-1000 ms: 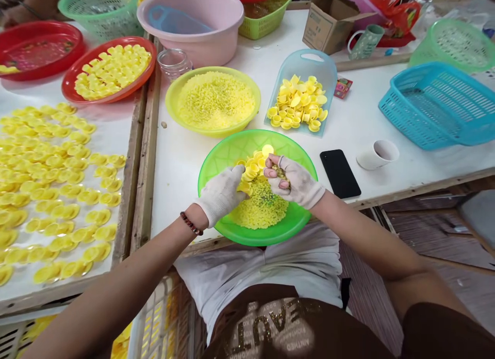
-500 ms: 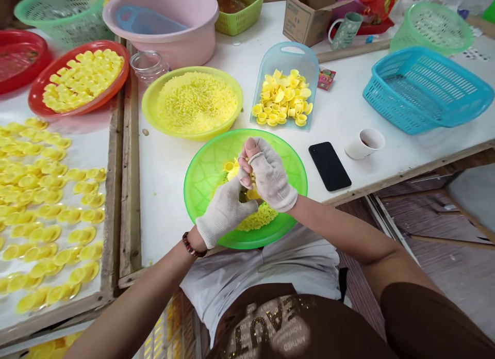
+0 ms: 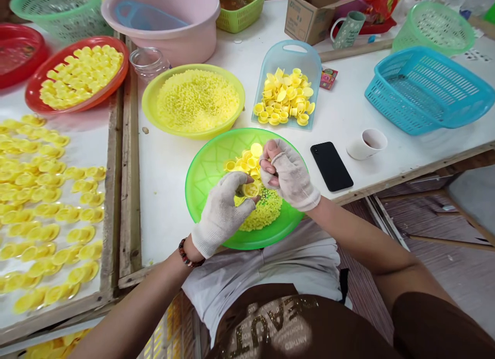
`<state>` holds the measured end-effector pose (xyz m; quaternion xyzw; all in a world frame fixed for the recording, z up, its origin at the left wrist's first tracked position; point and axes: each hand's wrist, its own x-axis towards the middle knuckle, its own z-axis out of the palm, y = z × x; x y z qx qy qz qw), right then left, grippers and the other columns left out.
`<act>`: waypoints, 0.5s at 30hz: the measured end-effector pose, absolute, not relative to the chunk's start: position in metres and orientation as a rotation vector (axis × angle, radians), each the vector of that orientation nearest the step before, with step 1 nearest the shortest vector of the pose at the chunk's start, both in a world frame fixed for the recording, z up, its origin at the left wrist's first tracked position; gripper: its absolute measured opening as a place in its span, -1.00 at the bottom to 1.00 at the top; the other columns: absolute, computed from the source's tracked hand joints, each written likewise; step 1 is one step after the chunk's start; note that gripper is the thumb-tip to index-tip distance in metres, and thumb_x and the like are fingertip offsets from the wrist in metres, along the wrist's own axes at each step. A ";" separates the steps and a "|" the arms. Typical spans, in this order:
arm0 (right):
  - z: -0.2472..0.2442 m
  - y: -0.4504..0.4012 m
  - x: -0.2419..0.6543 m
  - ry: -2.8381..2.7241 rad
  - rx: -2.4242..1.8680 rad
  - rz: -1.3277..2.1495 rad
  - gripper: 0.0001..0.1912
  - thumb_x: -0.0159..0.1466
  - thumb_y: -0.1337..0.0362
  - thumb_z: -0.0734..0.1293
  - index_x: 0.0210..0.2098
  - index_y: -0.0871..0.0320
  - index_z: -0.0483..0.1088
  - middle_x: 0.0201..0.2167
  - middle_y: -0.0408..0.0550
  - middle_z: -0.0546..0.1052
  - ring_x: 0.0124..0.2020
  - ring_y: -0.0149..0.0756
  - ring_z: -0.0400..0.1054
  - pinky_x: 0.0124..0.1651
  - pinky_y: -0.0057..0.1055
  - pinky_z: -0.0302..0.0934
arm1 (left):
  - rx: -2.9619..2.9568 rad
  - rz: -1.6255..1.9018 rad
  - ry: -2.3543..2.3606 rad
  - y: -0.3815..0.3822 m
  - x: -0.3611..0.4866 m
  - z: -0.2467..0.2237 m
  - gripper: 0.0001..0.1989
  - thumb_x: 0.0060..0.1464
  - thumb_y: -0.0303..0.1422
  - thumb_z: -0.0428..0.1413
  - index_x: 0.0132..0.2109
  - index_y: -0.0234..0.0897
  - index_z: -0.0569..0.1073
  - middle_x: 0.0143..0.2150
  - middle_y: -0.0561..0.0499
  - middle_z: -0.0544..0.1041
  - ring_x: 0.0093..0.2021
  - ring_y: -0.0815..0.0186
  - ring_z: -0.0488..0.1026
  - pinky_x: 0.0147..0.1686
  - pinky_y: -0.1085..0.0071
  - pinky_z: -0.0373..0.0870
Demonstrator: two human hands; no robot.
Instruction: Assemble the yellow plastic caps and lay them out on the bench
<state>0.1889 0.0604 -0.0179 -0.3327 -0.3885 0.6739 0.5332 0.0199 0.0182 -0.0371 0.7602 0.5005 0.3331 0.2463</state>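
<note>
Both my hands wear white gloves with bare fingertips, over a round green tray point(image 3: 204, 168). My left hand point(image 3: 228, 204) pinches a small yellow plastic cup point(image 3: 252, 189) between thumb and fingertips, its round opening facing up. To its right, my right hand point(image 3: 288, 173) is raised with curled fingers pressed together; whatever they may hold is hidden. Under the hands, a heap of small yellow pellets point(image 3: 261, 214) lies in the near part of the tray. Several loose yellow cups point(image 3: 247, 160) sit behind them in the tray.
Beyond the tray stand a yellow basin point(image 3: 149, 109) of pellets and a blue scoop tray point(image 3: 266, 65) of yellow cups. A black phone point(image 3: 331, 166), a paper cup point(image 3: 365, 145) and a blue basket point(image 3: 410, 103) are rightward. Left, a wooden ledge point(image 3: 129, 194) borders rows of yellow pieces point(image 3: 46, 214).
My hands have moved apart, the right one going right and the left slightly left. The cup in my left hand and the loose cups behind now show more fully.
</note>
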 end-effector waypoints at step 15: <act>-0.029 0.033 0.211 -1.389 -1.045 1.617 -0.66 0.39 0.01 0.37 -0.38 0.08 0.30 -0.55 -0.26 0.22 -0.62 -0.52 0.05 -0.62 -0.50 -0.08 | 1.964 1.133 1.461 0.001 -0.010 -0.027 -0.76 0.15 -0.31 0.29 -0.08 -0.30 0.50 -0.14 -0.07 0.58 -0.19 0.29 0.52 -0.13 0.32 0.50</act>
